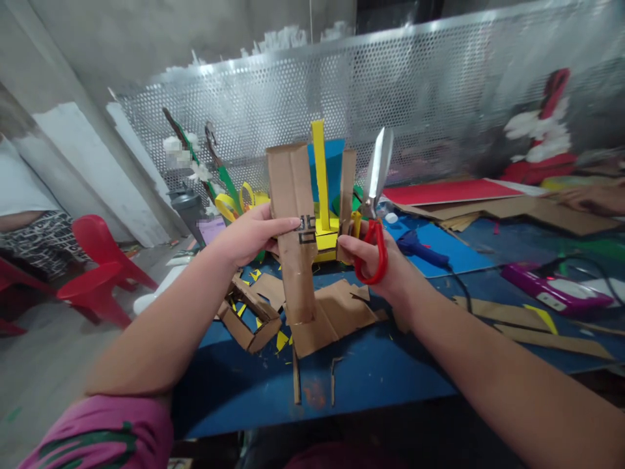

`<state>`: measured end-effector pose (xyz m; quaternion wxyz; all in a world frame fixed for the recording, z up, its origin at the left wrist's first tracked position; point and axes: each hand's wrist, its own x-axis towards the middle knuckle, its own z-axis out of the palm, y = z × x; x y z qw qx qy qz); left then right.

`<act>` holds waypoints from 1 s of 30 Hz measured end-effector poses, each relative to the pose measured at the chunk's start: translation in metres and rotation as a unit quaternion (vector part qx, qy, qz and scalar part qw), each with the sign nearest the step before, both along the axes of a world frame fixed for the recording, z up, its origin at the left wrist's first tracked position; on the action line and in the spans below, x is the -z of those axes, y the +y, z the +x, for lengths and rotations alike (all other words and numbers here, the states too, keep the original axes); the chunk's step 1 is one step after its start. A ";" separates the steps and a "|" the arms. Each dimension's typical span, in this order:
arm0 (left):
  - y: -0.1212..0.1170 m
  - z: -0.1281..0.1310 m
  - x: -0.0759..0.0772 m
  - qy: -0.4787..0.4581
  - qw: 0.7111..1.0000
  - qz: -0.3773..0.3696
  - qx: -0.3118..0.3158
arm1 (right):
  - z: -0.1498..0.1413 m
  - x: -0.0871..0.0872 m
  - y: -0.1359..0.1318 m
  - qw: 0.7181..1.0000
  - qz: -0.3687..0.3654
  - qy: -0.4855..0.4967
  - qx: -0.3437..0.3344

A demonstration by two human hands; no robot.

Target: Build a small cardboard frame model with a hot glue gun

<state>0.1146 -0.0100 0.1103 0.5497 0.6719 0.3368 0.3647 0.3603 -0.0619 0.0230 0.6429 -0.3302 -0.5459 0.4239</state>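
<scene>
My left hand (244, 234) pinches the left edge of a tall brown cardboard piece (291, 189), its thumb across the front beside black print. The piece stands upright; whether its lower end is joined to the flat cardboard (344, 312) below, I cannot tell. In my right hand (398, 273) are red-handled scissors (379, 176), blades pointing up and looking closed. The same hand's thumb presses on a narrow cardboard strip (347, 182). Behind, between both hands, rises a yellow post on a yellow base (319, 176). An open cardboard frame (249, 329) lies at left among yellow scraps.
A blue glue gun (424, 251) and a purple power strip (556, 288) with cords lie to the right. Another person's hand (593, 195) rests near cardboard at far right. A perforated metal panel (234, 104) backs the blue table (390, 384). Red chairs (95, 277) stand left.
</scene>
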 end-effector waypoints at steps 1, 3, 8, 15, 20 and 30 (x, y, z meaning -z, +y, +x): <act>0.000 0.000 0.000 0.002 1.000 0.002 0.004 | 0.000 0.000 0.000 1.000 -0.003 -0.006 0.001; -0.001 0.000 -0.001 0.001 1.000 0.010 0.004 | -0.001 0.001 0.001 0.999 -0.014 -0.032 -0.003; -0.002 0.000 -0.004 -0.036 0.997 0.056 -0.034 | -0.005 0.004 0.002 0.994 -0.018 -0.106 0.016; -0.008 0.001 -0.007 -0.106 0.983 0.130 -0.080 | -0.015 0.012 -0.006 0.982 -0.026 -0.186 -0.029; -0.017 0.008 -0.005 -0.101 0.982 0.131 -0.094 | -0.017 0.014 -0.009 0.979 0.010 -0.205 -0.024; -0.024 0.014 0.000 -0.076 0.985 0.132 -0.081 | -0.017 0.005 -0.014 0.976 0.014 -0.217 0.004</act>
